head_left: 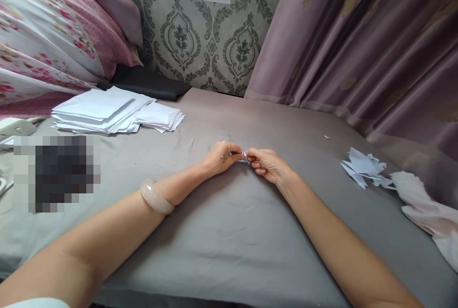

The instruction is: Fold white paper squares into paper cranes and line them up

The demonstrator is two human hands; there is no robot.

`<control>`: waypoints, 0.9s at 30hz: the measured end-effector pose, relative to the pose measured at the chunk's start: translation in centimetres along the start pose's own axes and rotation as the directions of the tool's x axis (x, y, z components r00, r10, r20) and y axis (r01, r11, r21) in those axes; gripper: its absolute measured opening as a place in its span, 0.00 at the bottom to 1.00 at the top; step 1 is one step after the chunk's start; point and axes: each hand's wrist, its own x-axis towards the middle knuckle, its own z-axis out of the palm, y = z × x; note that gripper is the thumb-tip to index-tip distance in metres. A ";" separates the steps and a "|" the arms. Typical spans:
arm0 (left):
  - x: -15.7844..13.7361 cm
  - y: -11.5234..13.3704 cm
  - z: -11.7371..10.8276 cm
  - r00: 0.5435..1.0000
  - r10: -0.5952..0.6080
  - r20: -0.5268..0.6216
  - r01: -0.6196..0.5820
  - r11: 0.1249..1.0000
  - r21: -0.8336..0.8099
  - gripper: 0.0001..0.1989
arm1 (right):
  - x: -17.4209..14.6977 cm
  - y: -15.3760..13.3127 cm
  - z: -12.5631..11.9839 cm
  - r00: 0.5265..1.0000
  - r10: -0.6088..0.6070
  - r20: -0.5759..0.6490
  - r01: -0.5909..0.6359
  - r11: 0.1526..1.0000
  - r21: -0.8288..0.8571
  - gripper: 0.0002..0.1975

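Note:
Between my two hands, over the middle of the grey cloth, is a small folded piece of white paper [244, 157]. My left hand [225, 156] pinches it from the left with thumb and fingers. From the right, the fingertips of my right hand [265, 162] are closed on the same piece. Most of the paper is hidden behind my fingers, so its folded shape cannot be made out. A pale bangle [156, 197] circles my left forearm.
Stacked white paper sheets [96, 107] lie at the back left, beside a pile of smaller sheets [161, 114]. Several folded paper pieces [367, 167] lie at the right, near a pale cloth [425, 203]. A black folded item [150, 82] rests by the patterned wall.

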 end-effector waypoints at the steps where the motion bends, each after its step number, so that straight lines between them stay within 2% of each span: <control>1: 0.0 0.0 0.0 1.000 0.005 -0.001 -0.005 1.000 -0.005 0.12 | -0.1 -0.1 0.0 1.000 0.000 -0.004 0.000 1.000 -0.002 0.07; 8: 0.1 -0.2 0.0 1.000 0.021 -0.004 -0.021 1.000 -0.014 0.13 | -0.1 -0.4 0.0 0.998 0.058 0.016 -0.058 0.998 -0.002 0.07; 14: 0.0 0.1 -0.1 1.000 -0.022 -0.002 0.022 1.000 0.006 0.13 | 0.3 0.1 -0.2 0.999 -0.018 -0.027 0.016 0.997 -0.077 0.09; 24: 0.1 -0.3 -0.1 1.000 0.020 0.022 -0.020 0.999 -0.027 0.14 | 0.4 -0.1 -1.1 0.995 0.050 0.083 -0.048 0.999 -0.023 0.08; 27: 0.0 0.0 -0.2 0.999 0.017 0.036 -0.016 1.000 -0.017 0.15 | 0.3 -0.1 -0.9 0.996 0.041 0.076 -0.038 0.999 -0.031 0.09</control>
